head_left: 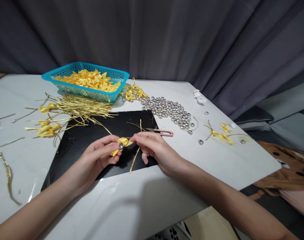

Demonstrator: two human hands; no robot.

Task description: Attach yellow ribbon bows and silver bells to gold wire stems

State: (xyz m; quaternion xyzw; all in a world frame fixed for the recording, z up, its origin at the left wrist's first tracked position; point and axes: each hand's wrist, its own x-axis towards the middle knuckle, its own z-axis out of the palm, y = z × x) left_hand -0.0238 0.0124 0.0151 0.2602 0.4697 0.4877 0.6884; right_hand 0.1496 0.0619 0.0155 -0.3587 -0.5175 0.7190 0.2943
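Bare forearms [56, 193], satiny folded ribbon [123, 141], shiny bead [121, 147]

Pleated grey curtain [154, 36] across the back, glossy white table [217, 160] before it; soft shadow [162, 200] on top

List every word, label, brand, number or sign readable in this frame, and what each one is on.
None: no readable text shows on the blue basket, black mat, scissors, or the yellow ribbon piece and silver bead at the left hand.
Pictures only: dark paw prints below the table; a bear face on brown fabric at right.
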